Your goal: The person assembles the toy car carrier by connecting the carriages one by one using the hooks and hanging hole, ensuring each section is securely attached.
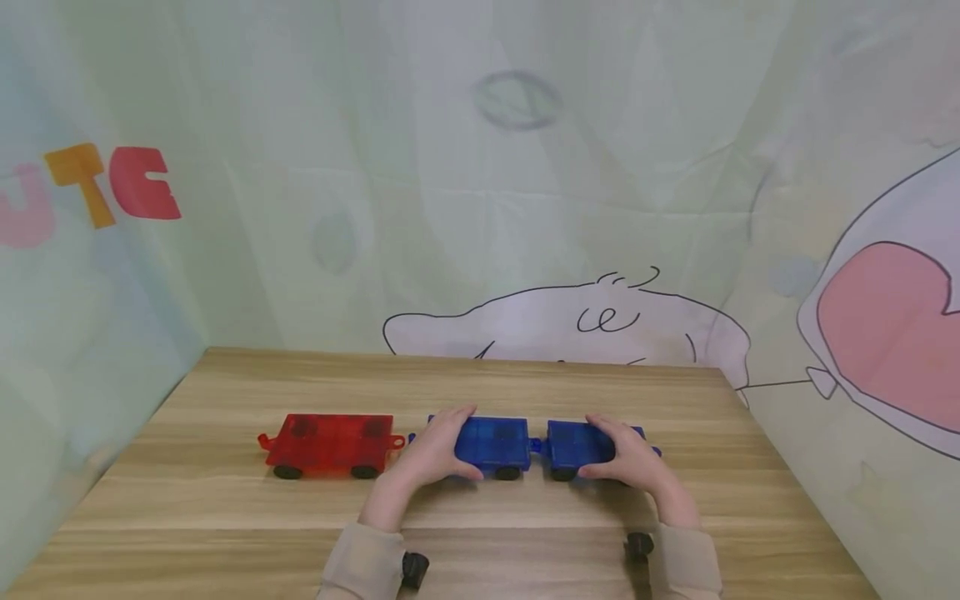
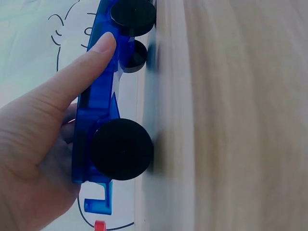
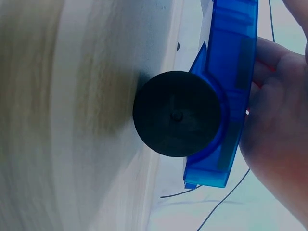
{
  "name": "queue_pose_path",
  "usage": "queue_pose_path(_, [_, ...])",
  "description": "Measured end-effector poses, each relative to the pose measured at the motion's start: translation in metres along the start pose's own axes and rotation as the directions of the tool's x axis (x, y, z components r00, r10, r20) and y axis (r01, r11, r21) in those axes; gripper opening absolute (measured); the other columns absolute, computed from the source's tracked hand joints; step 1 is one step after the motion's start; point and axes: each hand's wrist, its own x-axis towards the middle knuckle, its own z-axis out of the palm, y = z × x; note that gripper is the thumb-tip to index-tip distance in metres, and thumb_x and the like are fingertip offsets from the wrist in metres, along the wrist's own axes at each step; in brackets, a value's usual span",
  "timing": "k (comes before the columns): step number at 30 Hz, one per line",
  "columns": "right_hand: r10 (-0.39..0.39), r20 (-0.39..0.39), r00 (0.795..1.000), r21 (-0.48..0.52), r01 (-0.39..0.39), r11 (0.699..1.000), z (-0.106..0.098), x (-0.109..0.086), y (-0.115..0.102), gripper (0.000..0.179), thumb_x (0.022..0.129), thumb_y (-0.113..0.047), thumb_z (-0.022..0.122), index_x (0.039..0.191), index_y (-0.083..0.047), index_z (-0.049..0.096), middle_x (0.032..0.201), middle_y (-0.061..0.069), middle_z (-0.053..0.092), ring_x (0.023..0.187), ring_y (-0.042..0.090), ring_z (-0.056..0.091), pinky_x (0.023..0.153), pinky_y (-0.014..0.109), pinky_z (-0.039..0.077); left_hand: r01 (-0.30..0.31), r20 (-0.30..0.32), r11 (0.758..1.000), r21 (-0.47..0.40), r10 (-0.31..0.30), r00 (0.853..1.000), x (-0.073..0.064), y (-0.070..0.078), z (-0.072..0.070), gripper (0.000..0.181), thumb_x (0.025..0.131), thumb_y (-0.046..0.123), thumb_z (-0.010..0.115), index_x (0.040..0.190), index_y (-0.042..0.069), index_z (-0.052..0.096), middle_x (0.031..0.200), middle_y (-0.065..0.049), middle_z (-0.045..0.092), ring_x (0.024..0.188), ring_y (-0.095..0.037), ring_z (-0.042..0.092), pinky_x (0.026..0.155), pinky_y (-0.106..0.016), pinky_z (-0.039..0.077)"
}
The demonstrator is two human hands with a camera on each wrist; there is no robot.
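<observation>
Two blue translucent toy train wagons with black wheels stand in line on the wooden table. My left hand [image 1: 433, 452] grips the left blue wagon [image 1: 497, 442], thumb along its near side in the left wrist view. The right blue wagon [image 1: 572, 442] is held by my right hand [image 1: 632, 457] at its right end. Between them, a blue coupling [image 1: 536, 446] meets the right wagon; whether it is hooked in is too small to tell. A red wagon [image 1: 333, 442] stands to the left, its ring [image 1: 397, 442] close to the left blue wagon's end hook [image 2: 98, 206].
The wooden table [image 1: 525, 542] runs back to a pale printed curtain [image 1: 420, 183] on the far side and both flanks. Two small black wrist mounts, left [image 1: 415, 570] and right [image 1: 639, 547], show beside the beige sleeves.
</observation>
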Motion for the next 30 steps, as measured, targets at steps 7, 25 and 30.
queue_pose_path(7, [0.006, 0.001, 1.0, 0.012, -0.006, 1.0, -0.002, 0.0, -0.001, 0.092, 0.074, -0.035, 0.084, 0.145, 0.005, 0.041, 0.148, 0.029, 0.041, 0.138, 0.05, 0.035, 0.11, 0.064, 0.031, -0.014, 0.028, 1.0, -0.012, 0.014, 1.0, -0.003, 0.002, -0.004, 0.096, 0.071, 0.03, 0.088, 0.147, 0.0, 0.038, 0.152, -0.019, 0.04, 0.141, -0.038, 0.036, 0.113, -0.056, 0.034])
queue_pose_path(25, [-0.082, -0.048, 0.996, -0.018, 0.081, 0.997, 0.001, 0.006, -0.021, 0.081, 0.078, -0.03, 0.081, 0.141, 0.004, 0.046, 0.144, 0.026, 0.048, 0.134, 0.046, 0.042, 0.109, 0.061, 0.035, -0.028, -0.023, 0.992, -0.126, 0.025, 0.999, -0.008, -0.002, -0.019, 0.058, 0.095, 0.031, 0.063, 0.143, 0.003, 0.047, 0.146, -0.015, 0.049, 0.138, -0.035, 0.043, 0.113, -0.054, 0.034])
queue_pose_path(30, [-0.101, -0.079, 0.992, 0.007, 0.102, 0.995, 0.006, 0.01, -0.031, 0.072, 0.081, -0.025, 0.078, 0.141, 0.002, 0.047, 0.143, 0.024, 0.05, 0.134, 0.045, 0.044, 0.109, 0.061, 0.036, -0.041, -0.07, 0.985, -0.167, 0.029, 0.997, -0.011, -0.011, -0.026, 0.05, 0.098, 0.027, 0.059, 0.143, 0.007, 0.049, 0.142, -0.015, 0.053, 0.132, -0.037, 0.049, 0.112, -0.055, 0.035])
